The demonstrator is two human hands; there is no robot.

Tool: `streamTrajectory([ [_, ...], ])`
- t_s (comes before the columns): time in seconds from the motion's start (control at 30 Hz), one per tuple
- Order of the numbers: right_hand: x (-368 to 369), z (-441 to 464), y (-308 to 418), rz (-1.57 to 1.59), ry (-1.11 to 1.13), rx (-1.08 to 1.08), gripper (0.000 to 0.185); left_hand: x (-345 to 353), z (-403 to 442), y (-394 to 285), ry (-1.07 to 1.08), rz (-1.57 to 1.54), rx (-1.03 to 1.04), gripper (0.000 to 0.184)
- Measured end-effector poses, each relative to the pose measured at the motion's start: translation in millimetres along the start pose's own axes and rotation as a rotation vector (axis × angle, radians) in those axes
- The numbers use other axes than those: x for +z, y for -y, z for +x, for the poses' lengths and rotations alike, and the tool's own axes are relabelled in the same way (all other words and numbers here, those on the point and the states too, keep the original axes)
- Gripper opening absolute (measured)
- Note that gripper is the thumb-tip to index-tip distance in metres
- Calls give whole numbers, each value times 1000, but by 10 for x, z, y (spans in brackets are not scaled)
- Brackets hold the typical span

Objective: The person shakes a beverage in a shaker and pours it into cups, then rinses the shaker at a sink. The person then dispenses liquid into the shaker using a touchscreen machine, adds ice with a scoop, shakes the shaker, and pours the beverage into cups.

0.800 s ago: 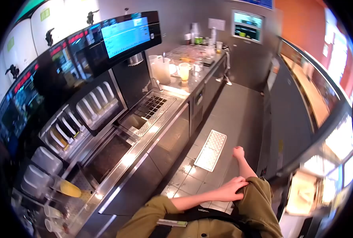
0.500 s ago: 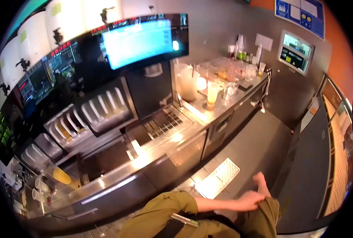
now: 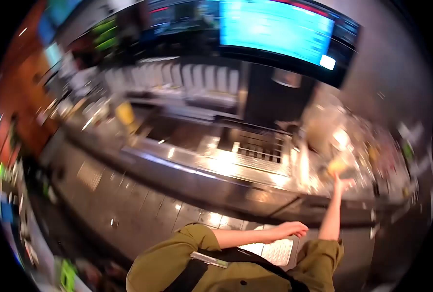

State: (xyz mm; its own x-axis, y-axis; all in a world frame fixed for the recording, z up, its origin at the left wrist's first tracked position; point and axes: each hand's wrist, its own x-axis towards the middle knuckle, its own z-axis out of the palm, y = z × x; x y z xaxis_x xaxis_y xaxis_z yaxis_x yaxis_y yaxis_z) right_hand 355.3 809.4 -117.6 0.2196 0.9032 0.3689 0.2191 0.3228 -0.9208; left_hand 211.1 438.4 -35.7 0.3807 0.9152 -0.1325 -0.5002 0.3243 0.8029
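My right hand [image 3: 343, 184] reaches out over the front edge of the steel counter, its thumb and fingers apart. Just beyond it stands a cup of yellow drink [image 3: 339, 166], smeared by motion; whether fingers touch it is hard to make out. My left hand [image 3: 287, 230] hangs in front of my body with its fingers loosely stretched and nothing in them. Behind the cup is a large pale translucent container [image 3: 323, 124].
A drain grate [image 3: 260, 146] is set into the counter [image 3: 226, 168]. White-handled containers [image 3: 209, 80] line the back, below a bright screen [image 3: 275, 29]. A yellow-filled container [image 3: 125, 114] stands left. Blurred clear cups and bottles crowd the right end. A tiled floor [image 3: 143, 209] runs along the counter.
The view has swung left, so the counter now lies across the front. My right hand has risen from low by the floor to the cup. My left hand has come away from my right sleeve.
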Motion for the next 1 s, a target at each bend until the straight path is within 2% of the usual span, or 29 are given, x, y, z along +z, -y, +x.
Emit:
streamTrajectory([
  [0.03,167,64,32,20,-9,27,130,-131,-37,-108,-163,38,39,40],
  [0.07,302,273,-405,-110,-128,-54,130,-275,-68,-224,-328,81,70,41],
  [0.1,280,291,-386,-318,-144,43,131,-377,-176,-242,-442,27,71,43],
  [0.13,274,179,-155,-332,-81,127,132,-485,-283,-260,-557,-28,77,45],
  [0.17,350,229,-325,-429,-146,-2,131,-641,-416,-242,-649,-41,72,43],
  [0.23,430,245,-350,-361,-142,-142,121,-906,-715,-40,-820,-37,49,41],
  [0.3,490,317,-451,-151,-102,-244,112,-1071,-917,208,-987,-46,87,39],
  [0.37,497,398,-376,-190,-22,-138,101,-1147,-1003,326,-1133,56,67,40],
  [0.43,540,283,-244,-171,-17,-205,99,-1084,-928,275,-1167,126,104,43],
  [0.47,579,103,-14,-83,81,-197,98,-1014,-844,206,-1143,146,150,46],
  [0.53,727,-495,685,190,412,-97,92,-876,-669,-2,-1082,185,273,51],
  [0.6,969,-1216,1289,505,764,97,84,-830,-605,-212,-1081,235,420,57],
  [0.63,1101,-1596,1569,625,955,261,79,-863,-649,-316,-1124,284,494,60],
  [0.67,1235,-1976,1848,695,1122,435,73,-932,-764,-404,-1194,364,559,72],
  [0.73,1709,-2744,2215,581,1441,435,66,-1099,-1165,-547,-1376,562,654,90],
  [0.8,2148,-3615,2498,549,1691,-216,68,-1278,-1718,-656,-1537,621,766,90],
  [0.87,2490,-4313,2740,535,1876,-268,70,-1461,-2410,-730,-1674,553,863,91],
  [0.93,2927,-4787,3394,454,1926,-624,71,-1649,-3195,-835,-1790,438,965,92],
  [1.0,3545,-5143,3758,443,1768,-992,69,-1881,-3949,-972,-1901,334,1047,93],
])
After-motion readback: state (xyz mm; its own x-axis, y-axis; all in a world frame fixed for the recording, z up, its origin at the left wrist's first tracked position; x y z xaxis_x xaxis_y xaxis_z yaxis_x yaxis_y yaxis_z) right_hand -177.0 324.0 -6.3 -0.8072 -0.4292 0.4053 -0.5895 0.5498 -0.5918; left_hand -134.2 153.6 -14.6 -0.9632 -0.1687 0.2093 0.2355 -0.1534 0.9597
